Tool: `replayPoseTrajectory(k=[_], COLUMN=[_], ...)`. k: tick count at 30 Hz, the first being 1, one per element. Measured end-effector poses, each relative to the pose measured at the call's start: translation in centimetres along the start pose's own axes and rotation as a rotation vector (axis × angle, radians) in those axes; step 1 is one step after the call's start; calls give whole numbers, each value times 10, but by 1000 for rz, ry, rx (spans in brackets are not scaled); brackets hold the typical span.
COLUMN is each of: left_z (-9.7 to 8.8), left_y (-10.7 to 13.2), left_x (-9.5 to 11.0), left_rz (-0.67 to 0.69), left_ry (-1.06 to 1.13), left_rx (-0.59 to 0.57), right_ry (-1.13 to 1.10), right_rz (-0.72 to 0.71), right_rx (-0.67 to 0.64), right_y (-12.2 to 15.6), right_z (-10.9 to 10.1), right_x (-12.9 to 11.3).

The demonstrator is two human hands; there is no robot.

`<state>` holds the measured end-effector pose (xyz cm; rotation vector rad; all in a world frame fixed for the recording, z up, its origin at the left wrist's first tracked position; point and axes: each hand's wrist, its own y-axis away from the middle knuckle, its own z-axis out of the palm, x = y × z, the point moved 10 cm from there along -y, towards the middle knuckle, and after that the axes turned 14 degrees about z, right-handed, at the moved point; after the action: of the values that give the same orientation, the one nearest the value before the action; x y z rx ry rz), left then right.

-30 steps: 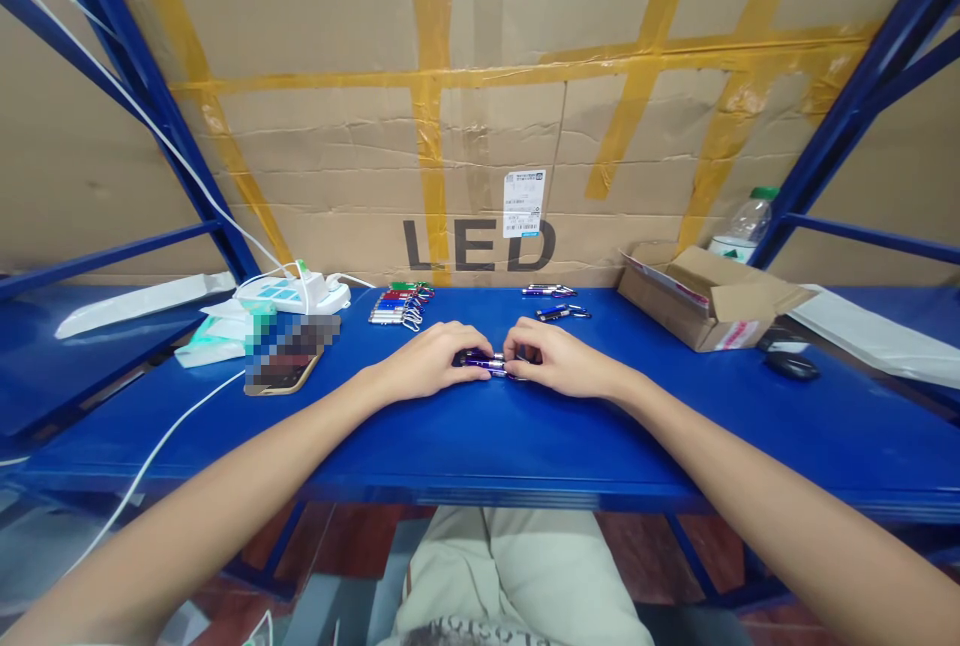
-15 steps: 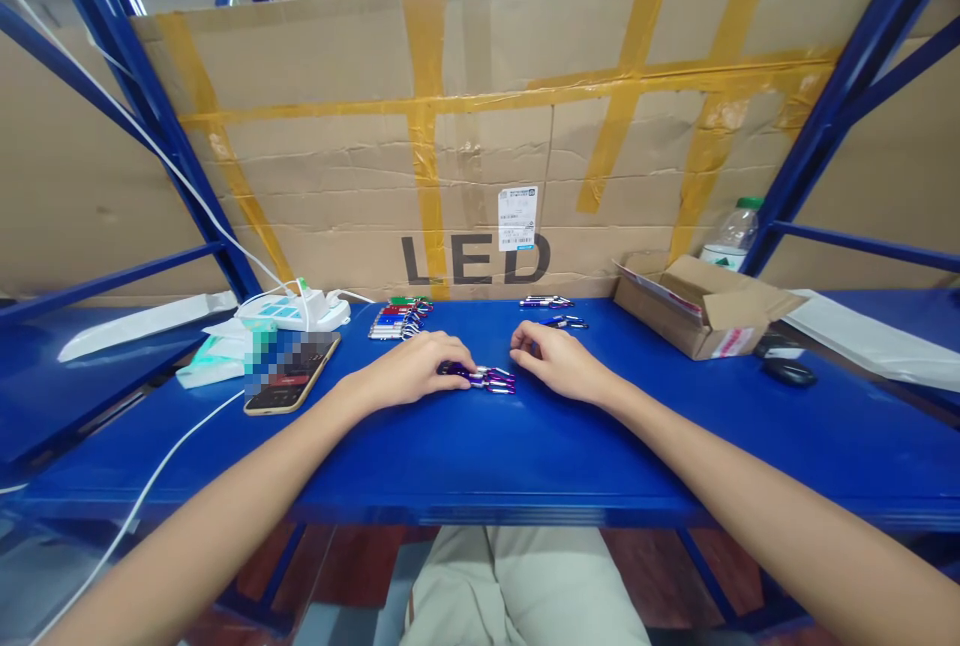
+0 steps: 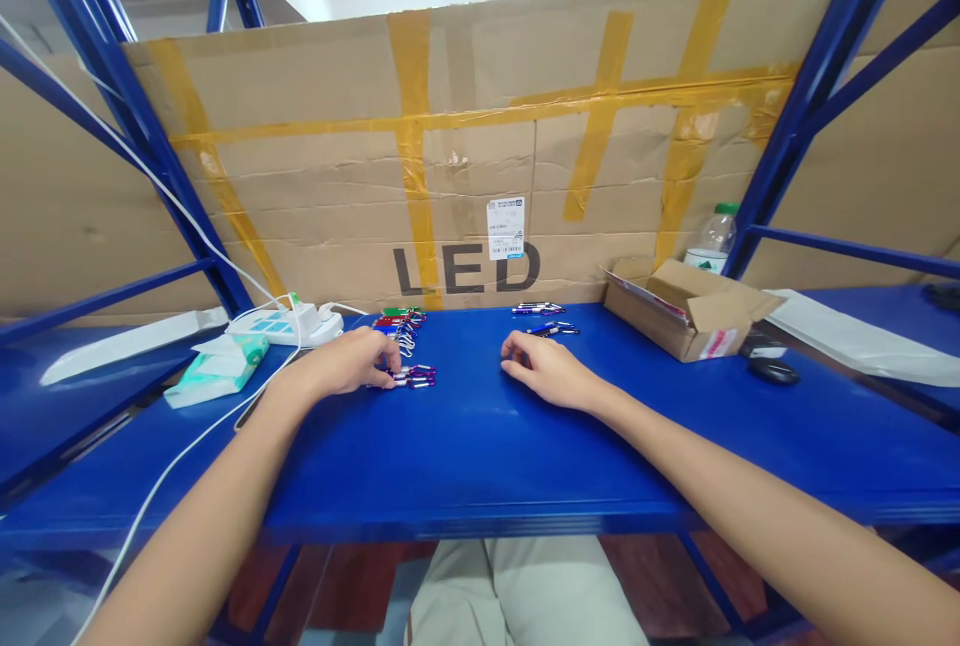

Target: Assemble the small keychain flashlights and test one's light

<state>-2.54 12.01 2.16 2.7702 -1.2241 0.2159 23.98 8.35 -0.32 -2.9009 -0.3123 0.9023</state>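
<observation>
My left hand has its thumb and fingers closed on a small bunch of purple carabiner keychains, flat on the blue table; their clip ends stick out to the right, and the other ends are hidden by the fingers. Just behind it is a row of carabiner keychains in green, red, blue and silver. My right hand rests on the table, loosely curled, with a gap between thumb and fingers and nothing visible in it. Beyond its fingertips lie blue carabiner keychains and, farther back, some dark purple-looking ones.
An open cardboard box stands at the right, with a black mouse and a bottle near it. Left are a power strip, a tissue pack and a white cable. A phone is mostly covered by my left forearm.
My left hand has slid the purple carabiner keychains leftward along the table, close to the coloured row. My right hand stays in nearly the same place. The view has shifted slightly.
</observation>
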Motion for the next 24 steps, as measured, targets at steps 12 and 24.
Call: replayPoseTrajectory(k=[12,24], left_z=[-5,-11], left_y=[0,-2], left_x=[-49,-40], left_rz=[-99,-23], left_ry=[-243,-323], left_rx=[13,95], right_ry=[29,38], right_rz=[12,11], right_rx=[-10,-11], right_y=[0,0], right_z=[3,3], right_x=[3,1])
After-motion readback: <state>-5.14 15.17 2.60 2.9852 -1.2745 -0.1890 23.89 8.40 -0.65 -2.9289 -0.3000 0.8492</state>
